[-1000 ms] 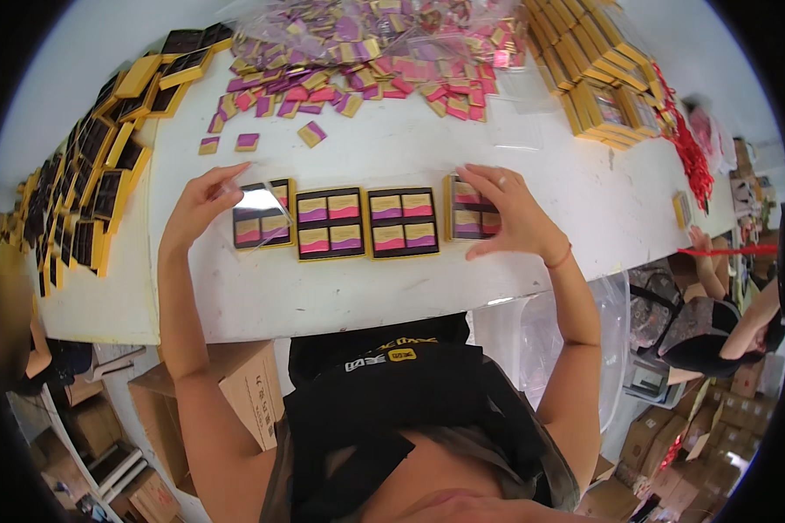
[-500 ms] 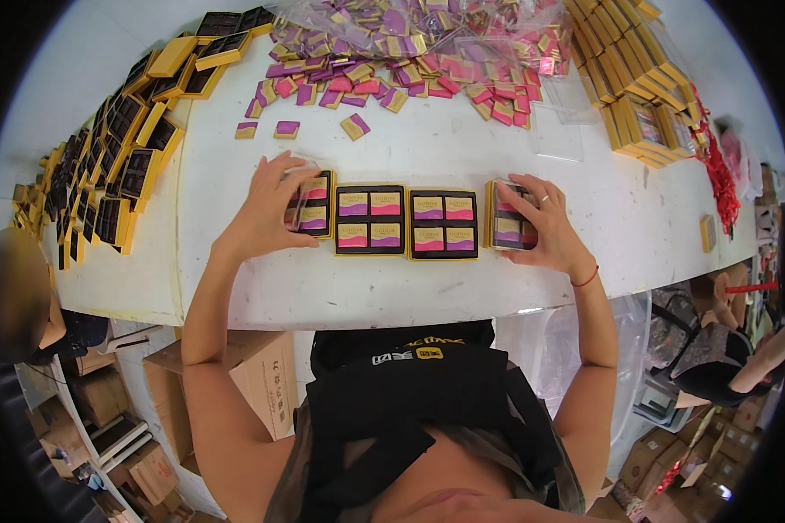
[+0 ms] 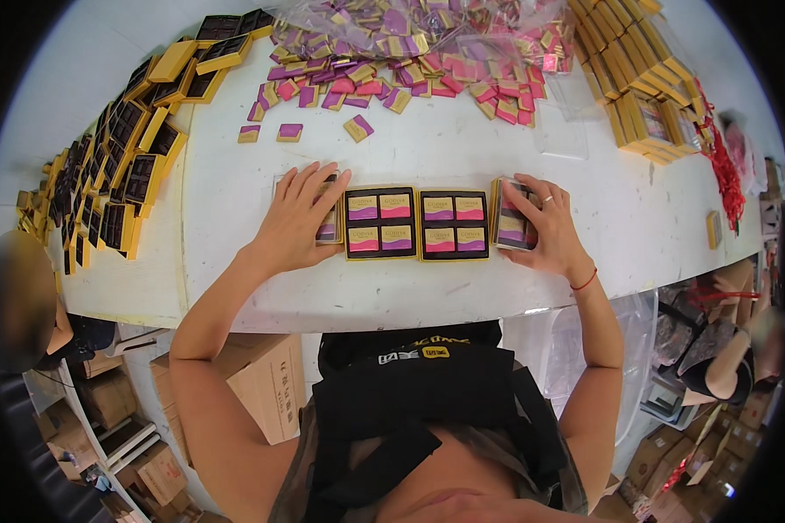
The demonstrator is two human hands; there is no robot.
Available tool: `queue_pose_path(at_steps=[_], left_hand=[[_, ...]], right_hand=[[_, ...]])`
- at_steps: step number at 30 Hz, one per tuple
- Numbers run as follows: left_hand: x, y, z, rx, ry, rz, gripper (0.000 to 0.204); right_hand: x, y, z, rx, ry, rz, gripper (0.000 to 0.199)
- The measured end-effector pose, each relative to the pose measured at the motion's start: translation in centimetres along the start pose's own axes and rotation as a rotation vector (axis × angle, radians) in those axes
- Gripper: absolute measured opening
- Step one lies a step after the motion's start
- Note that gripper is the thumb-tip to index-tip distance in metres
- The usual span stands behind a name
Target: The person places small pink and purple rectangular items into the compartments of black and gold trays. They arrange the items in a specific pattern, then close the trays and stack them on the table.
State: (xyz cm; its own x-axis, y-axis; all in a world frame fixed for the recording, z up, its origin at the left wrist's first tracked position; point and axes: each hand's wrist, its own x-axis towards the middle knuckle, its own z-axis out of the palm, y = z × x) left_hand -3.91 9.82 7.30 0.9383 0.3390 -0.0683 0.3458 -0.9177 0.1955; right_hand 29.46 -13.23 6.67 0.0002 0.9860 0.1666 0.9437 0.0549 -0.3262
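Now the left hand (image 3: 298, 222) lies flat, fingers spread, over the leftmost tray (image 3: 327, 222) of a row of four, pressing on it rather than gripping. The right hand (image 3: 545, 228) curls loosely around the rightmost tray (image 3: 510, 225), fingers over its top and outer edge, and that tray looks slightly tilted up. Between the hands sit two middle trays (image 3: 417, 224), black with gold rims, each holding four small wrapped squares in purple, pink and gold, touching side by side near the front edge of the white desk (image 3: 235, 192).

Judging by this, the step in hand is squaring up the row from both ends. The next move would seem to call for an even inward push, keeping the end trays flat so they do not ride over their neighbours.

Farther back lies a loose heap of wrapped squares (image 3: 410, 52). Empty trays (image 3: 131, 157) crowd the left edge, and stacked gold boxes (image 3: 637, 78) stand at the right.
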Motion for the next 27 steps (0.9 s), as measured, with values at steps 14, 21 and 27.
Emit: queue_pose_path(at_steps=[14,21,27], left_hand=[[-0.2,-0.7,0.9,0.053,0.103,0.051,0.092],[0.1,-1.0,1.0,0.012,0.107,0.051,0.09],[-0.7,-2.4,-1.0,-0.072,0.047,0.058,0.073]], right_hand=[[1.5,0.3,-0.9,-0.046,-0.147,-0.06,0.081],[2.2,0.7,-0.4,-0.032,-0.142,-0.097,0.085],[1.7,3.3,-0.3,-0.013,-0.102,-0.036,0.095]])
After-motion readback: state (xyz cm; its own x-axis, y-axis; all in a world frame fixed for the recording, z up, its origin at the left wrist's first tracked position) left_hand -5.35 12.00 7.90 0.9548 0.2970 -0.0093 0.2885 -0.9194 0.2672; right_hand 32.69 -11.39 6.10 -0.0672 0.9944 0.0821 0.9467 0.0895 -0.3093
